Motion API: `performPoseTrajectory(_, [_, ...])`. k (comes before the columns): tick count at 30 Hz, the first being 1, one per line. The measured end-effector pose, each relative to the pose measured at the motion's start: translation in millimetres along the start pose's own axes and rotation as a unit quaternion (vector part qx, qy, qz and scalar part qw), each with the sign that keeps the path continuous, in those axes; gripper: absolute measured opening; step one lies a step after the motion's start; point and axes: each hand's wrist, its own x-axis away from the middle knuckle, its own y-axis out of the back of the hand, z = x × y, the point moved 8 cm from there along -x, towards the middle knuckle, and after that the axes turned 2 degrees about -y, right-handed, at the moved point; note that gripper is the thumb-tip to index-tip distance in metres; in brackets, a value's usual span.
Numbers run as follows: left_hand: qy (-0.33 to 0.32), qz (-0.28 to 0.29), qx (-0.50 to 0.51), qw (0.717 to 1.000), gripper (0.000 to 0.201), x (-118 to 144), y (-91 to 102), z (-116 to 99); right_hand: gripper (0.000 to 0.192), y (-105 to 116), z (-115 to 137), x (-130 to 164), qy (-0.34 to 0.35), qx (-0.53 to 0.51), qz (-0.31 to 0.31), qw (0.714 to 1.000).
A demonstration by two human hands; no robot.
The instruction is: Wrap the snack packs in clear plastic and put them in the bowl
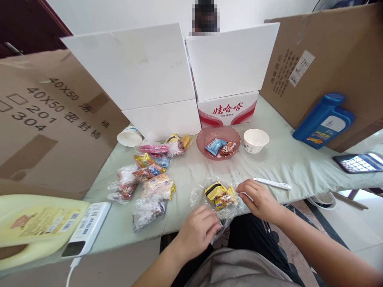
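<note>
A piece of clear plastic wrap [197,196] lies open near the table's front edge, with a few yellow snack packets [220,195] on it. My left hand [199,229] is closed at the wrap's near left side, its fingers curled on the plastic. At the right edge of the wrap, my right hand [260,199] pinches the plastic between fingertips and thumb. Just behind the right hand lies a slim white pen-like tool [272,183]. Farther back, a pink translucent bowl [203,149] holds a blue packet [216,146] and a brown packet [229,148].
Several wrapped snack bundles [154,181] spread out on the left. A white paper cup [256,140] stands right of the bowl; another cup [129,136] lies tipped. White boxes [161,71] wall the back. Right are a blue bottle [324,121] and phone [360,162]; left, a yellow jug [38,223].
</note>
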Motion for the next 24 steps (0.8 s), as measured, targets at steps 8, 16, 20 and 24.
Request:
performPoseTrajectory(8, [0.165,-0.036,-0.146,0.975,0.052,-55,-24.2,49,0.025,-36,-41,-8,-0.169,0.207,0.185,0.946])
performPoseTrajectory(16, [0.071,-0.014,-0.097,0.993,0.063,-55,-49.0,33,0.018,-42,-50,-12,-0.136,0.206,0.147,0.958])
performPoseTrajectory(20, [0.131,0.027,0.027,0.991,0.067,-60,-43.6,52,0.024,-61,-55,-11,-0.109,0.188,0.089,0.972])
performPoseTrajectory(24, [0.19,0.015,0.279,0.941,0.068,-66,-12.3,71,0.026,-67,-62,-4,-0.104,0.18,0.04,0.977])
